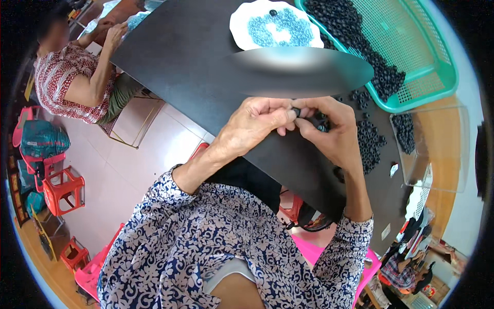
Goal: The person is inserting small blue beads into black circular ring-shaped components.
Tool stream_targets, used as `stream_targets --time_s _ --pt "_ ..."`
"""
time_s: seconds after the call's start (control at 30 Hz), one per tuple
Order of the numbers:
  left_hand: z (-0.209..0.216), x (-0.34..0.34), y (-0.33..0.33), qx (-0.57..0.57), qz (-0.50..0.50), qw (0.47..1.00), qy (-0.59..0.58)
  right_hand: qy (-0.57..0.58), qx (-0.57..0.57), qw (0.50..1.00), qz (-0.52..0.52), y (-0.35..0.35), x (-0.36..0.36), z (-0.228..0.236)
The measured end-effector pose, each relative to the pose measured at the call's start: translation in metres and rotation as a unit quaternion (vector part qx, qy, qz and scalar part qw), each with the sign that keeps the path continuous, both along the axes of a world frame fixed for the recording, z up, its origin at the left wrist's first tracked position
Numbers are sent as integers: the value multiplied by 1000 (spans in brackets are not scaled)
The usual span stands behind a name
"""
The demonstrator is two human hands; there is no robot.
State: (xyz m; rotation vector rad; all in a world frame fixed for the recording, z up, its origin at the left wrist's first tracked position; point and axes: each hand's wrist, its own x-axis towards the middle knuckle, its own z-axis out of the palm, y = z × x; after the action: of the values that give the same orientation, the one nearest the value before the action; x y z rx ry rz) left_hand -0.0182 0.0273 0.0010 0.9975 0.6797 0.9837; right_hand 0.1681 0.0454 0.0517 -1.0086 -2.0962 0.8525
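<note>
Both my hands are up over the black mat point(206, 67), fingertips pinched together right in the middle. My left hand point(252, 126) has its fingers closed on a small black ring point(296, 112), thumb on top, and my right hand point(334, 134) meets it from the other side, fingers curled in and touching the same bit. There's a little blue piece point(322, 127) tucked under my right fingers too, can't really tell if I'm gripping it or it's just sitting there.

Loose pile of rings point(369, 141) lies on the mat just beside my right hand, a few more scattered up toward the tray. The green mesh tray point(437, 72) at the top right has a long heap of black rings along its near side, rest of the mesh is bare. White plate point(242, 26) above my hands holds a bunch of blue bits with one black ring on it. Clear plastic box point(442, 149) on the right has a small clump of black rings in its top corner.

Forearms come in from below, flower-print sleeves, wrists bent inward so the knuckles face me. Another person point(72, 77) sits at the far left end of the table
</note>
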Motion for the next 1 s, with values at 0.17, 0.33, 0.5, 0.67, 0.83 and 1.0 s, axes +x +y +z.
stream_targets --time_s 0.17,0.33,0.5,0.67,0.83,1.0 --pt "-2 -1 3 -26 11 999 17 -43 18 998 -43 63 -5 10" --pt "6 0 8 -24 24 998 55 -167 143 974 -50 139 -30 7" --pt "10 -12 16 -12 -18 994 110 -213 188 959 6 180 -51 -9" --pt "4 -14 15 12 -11 996 86 -186 174 966 -35 189 -46 -14" --pt "9 -13 14 32 9 997 71 -199 160 966 -45 189 -52 -16" --pt "3 -16 12 79 -6 993 83 -293 241 925 -16 194 -65 -17"
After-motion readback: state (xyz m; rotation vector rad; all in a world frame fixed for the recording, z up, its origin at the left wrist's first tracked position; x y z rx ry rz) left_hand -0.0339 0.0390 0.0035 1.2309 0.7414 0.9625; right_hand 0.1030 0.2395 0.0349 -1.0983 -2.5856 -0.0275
